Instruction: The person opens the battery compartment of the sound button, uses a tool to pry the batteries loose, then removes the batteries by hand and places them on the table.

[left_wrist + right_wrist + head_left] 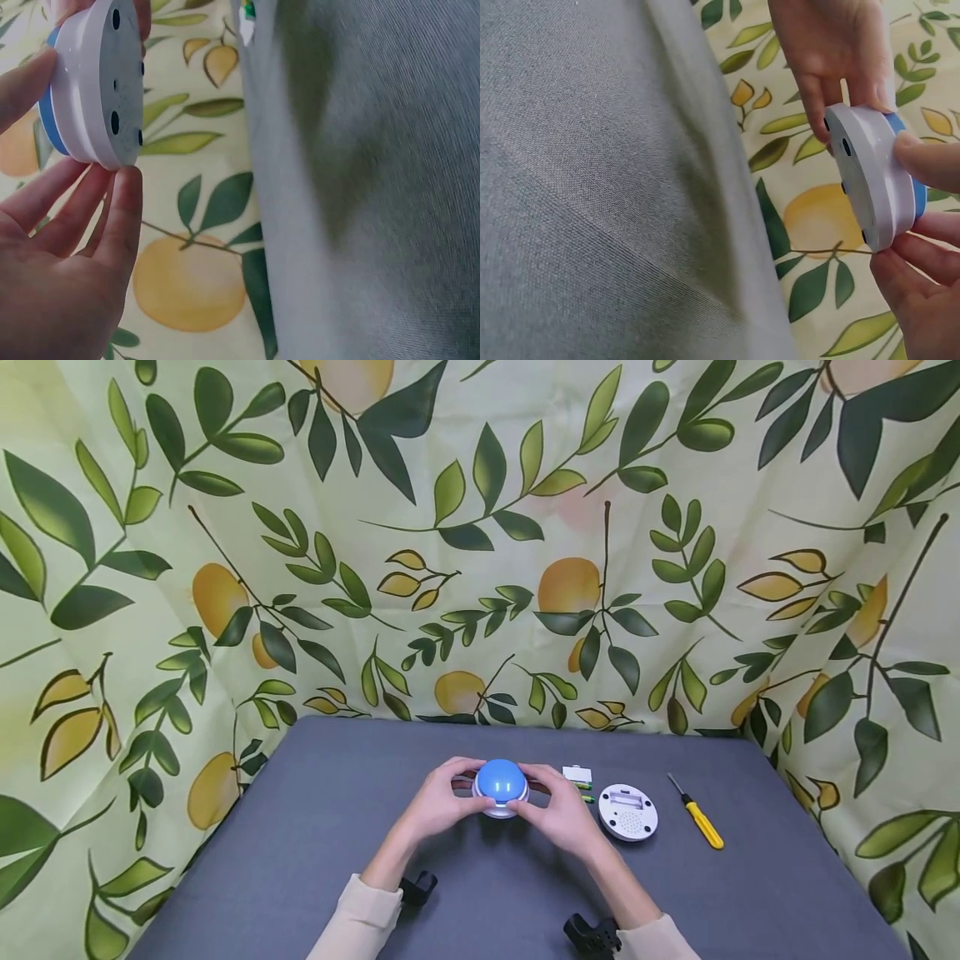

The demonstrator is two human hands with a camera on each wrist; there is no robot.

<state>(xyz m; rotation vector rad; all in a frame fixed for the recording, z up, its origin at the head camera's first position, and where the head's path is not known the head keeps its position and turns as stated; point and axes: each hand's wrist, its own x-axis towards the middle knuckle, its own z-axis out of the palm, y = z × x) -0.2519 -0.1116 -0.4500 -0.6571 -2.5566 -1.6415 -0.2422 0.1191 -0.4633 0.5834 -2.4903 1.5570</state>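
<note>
Fingers first: my left hand (442,797) and right hand (562,806) pinch the blue-domed device (501,781) from opposite sides, lower centre of the head frame. Thumbs press near the blue edge, other fingertips sit on the white base, parted only by the device's thickness. Left wrist view shows the underside with dark spots, off the bench (337,785); two-sided grip probably for steadiness. Dome up, likely so the top faces me.

Just right of the right hand: small white piece (577,774) and green-yellow batteries (585,798), presumably grouped so nothing rolls off. Next, a white disc (628,812), underside up, battery slot exposed, likely for access. Farther right, a yellow-handled screwdriver (697,814), lying aslant, handle nearer me, probably for easy pickup. Behind, leaf-and-fruit cloth (480,610) fills the upper frame.
</note>
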